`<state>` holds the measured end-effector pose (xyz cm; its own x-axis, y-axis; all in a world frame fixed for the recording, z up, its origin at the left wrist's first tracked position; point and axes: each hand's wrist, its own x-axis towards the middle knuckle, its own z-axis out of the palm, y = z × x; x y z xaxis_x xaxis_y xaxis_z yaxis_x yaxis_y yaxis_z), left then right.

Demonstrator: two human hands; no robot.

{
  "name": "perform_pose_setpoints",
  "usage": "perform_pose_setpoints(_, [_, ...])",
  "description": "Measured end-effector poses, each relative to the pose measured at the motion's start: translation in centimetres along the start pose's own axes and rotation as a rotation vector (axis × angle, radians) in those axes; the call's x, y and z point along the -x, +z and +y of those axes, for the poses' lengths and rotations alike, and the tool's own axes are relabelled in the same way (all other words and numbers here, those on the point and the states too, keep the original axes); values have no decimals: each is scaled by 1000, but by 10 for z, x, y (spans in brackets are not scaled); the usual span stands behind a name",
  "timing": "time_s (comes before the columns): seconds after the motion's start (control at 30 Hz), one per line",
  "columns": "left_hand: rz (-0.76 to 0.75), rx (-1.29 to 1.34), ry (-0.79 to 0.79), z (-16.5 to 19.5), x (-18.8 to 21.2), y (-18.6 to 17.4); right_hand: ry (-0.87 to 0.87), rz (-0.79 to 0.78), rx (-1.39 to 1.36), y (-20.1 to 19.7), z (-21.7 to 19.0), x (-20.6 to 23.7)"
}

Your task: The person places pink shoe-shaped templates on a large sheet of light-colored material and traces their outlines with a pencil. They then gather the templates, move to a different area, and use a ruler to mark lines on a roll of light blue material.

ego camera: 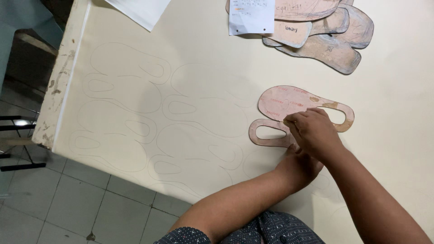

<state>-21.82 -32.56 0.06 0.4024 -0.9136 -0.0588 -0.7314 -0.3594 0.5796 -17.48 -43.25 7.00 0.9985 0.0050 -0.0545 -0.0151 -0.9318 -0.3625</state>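
A pink cardboard shoe-part template (289,105), with two looped cut-outs, lies flat on a cream sheet of material (199,54). My right hand (313,131) rests on the template's lower middle, fingers bunched as if pinching a pen, though no pen tip is visible. My left hand (302,166) lies below the right hand, pressing at the template's lower edge and mostly hidden by the right hand. Several pencil outlines (131,117) of the same shape cover the sheet to the left.
A stack of worn cardboard patterns (330,40) and a white paper slip (252,16) lie at the top. Another white sheet (142,11) sits at the top left. The table's chipped left edge (56,86) drops to a tiled floor (81,203).
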Motion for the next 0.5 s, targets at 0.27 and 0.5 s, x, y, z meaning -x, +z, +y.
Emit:
perform_pose_setpoints(0.27, [-38, -104, 78, -4, -3, 2, -95, 18, -143, 12, -16, -40])
perform_pose_setpoints(0.5, [-49, -151, 57, -2, 0, 7, -59, 63, -250, 15, -19, -83])
